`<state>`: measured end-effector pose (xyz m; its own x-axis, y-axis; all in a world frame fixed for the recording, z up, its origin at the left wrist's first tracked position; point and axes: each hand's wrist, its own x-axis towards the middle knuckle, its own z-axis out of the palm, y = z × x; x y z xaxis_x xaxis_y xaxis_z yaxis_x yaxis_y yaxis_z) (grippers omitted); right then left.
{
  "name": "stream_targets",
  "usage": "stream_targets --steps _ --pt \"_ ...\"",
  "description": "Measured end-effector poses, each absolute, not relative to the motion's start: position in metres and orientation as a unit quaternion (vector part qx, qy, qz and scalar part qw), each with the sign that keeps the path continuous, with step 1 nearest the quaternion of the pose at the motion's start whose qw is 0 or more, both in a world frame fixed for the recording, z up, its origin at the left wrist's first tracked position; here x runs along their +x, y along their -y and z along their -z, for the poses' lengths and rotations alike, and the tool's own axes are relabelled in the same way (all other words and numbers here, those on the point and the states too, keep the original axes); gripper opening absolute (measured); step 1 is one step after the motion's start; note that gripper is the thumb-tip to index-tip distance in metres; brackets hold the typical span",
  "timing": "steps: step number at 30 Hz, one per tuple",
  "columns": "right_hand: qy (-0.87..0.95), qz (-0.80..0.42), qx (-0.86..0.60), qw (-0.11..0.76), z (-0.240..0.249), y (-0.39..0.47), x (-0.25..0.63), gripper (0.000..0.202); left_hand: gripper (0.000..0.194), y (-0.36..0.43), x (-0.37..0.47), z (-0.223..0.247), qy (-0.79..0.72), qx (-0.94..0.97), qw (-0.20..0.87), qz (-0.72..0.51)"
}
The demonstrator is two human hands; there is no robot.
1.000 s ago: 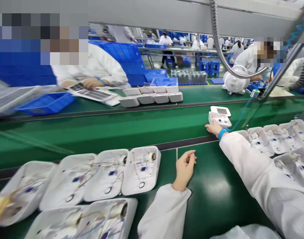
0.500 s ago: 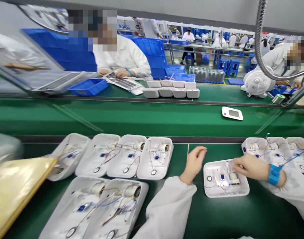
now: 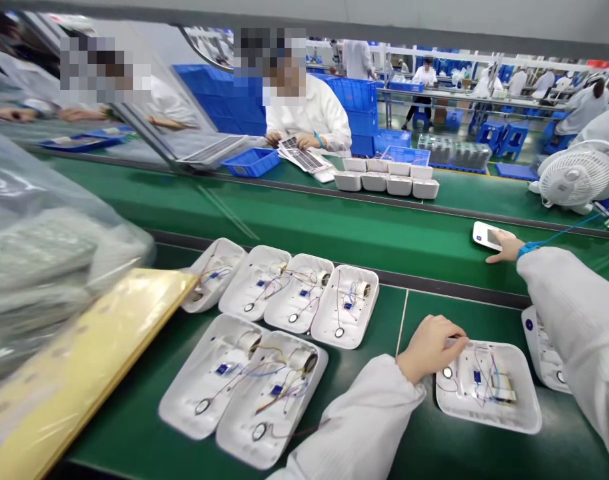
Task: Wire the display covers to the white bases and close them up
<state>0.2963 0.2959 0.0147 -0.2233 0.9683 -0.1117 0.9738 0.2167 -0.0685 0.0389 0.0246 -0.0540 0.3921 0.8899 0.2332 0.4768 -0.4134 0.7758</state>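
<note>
Your left hand [image 3: 427, 347] rests curled on the near-left corner of the open white plastic housing with coloured wires inside [image 3: 489, 387], fingers pinning its rim to the green bench [image 3: 434, 453]; it steadies rather than clasps. Your right hand [image 3: 504, 248] lies flat on the white display unit with a grey screen [image 3: 487, 235], out on the green conveyor belt [image 3: 334, 227] well beyond the left grip; whether the fingers close round it cannot be told. Judgement: keep the housing pinned level, and lift the display unit clear of the belt edge. A blue wrist-strap cord [image 3: 559, 235] trails right of the right grip. Left of the left grip, six more wired white housings [image 3: 294, 293] crowd the bench; another housing [image 3: 542, 347] sits just right of the held one
</note>
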Motion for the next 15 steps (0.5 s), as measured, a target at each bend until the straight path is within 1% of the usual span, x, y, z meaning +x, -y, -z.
stream_targets --steps 1,2,5,6,8,10,12,15 --pt "-0.776 0.056 0.628 0.024 -0.010 -0.299 0.295 0.099 0.023 -0.025 0.039 0.054 -0.444 0.771 0.316 -0.331" --pt "-0.773 0.050 0.631 0.025 -0.006 -0.300 0.294 0.091 0.023 -0.025 0.039 0.054 -0.446 0.769 0.317 -0.332" --pt "-0.776 0.034 0.630 0.024 -0.003 -0.298 0.288 0.054 0.025 -0.026 0.041 0.055 -0.451 0.764 0.316 -0.337" --pt "-0.778 0.031 0.627 0.022 -0.005 -0.297 0.284 0.045 0.025 -0.027 0.041 0.055 -0.451 0.762 0.317 -0.341" --pt "-0.779 0.027 0.627 0.015 -0.016 -0.294 0.272 0.034 0.022 -0.028 0.042 0.056 -0.449 0.743 0.338 -0.364" --pt "-0.771 0.024 0.636 -0.003 -0.032 -0.288 0.255 0.032 0.019 -0.030 0.043 0.057 -0.449 0.685 0.388 -0.422" --pt "-0.760 0.016 0.649 -0.037 -0.053 -0.276 0.238 0.040 0.021 -0.035 0.042 0.059 -0.459 0.602 0.436 -0.487" --pt "-0.761 0.017 0.640 -0.100 -0.083 -0.241 0.216 0.046 0.039 -0.046 0.036 0.062 -0.474 0.514 0.467 -0.541"
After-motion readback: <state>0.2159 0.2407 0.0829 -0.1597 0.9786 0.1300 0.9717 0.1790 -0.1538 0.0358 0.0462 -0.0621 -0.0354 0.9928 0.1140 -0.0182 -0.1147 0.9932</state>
